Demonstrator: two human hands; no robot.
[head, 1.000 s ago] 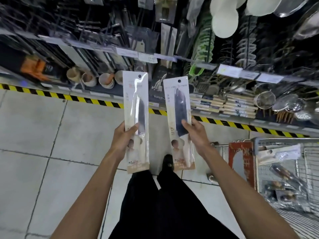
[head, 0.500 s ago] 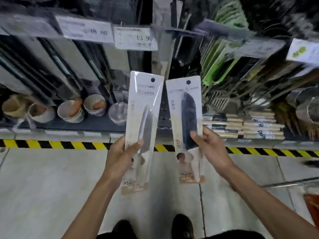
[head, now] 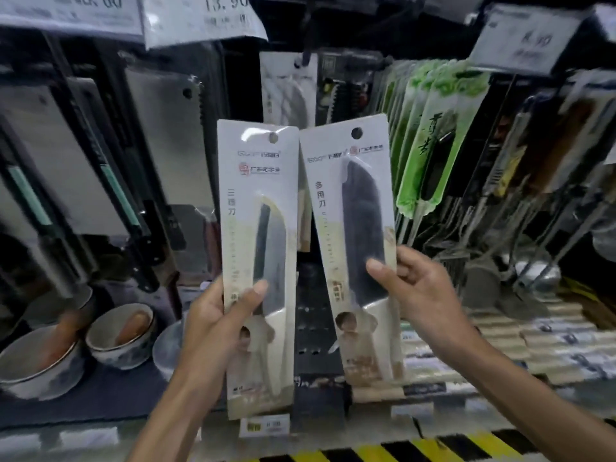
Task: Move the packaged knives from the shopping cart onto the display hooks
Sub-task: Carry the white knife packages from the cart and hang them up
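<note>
Left hand (head: 213, 331), right hand (head: 425, 295), gripping glossy knife packs (head: 256, 208)

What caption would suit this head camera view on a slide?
Left hand holds the light-bladed knife pack and right hand the dark-bladed knife pack, in front of hanging kitchenware.

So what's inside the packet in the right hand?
The packet holds a knife with a dark blade, tip up, and a pale handle. The thumb of the right hand covers a bit of blade; the packet's back is hidden.
</note>
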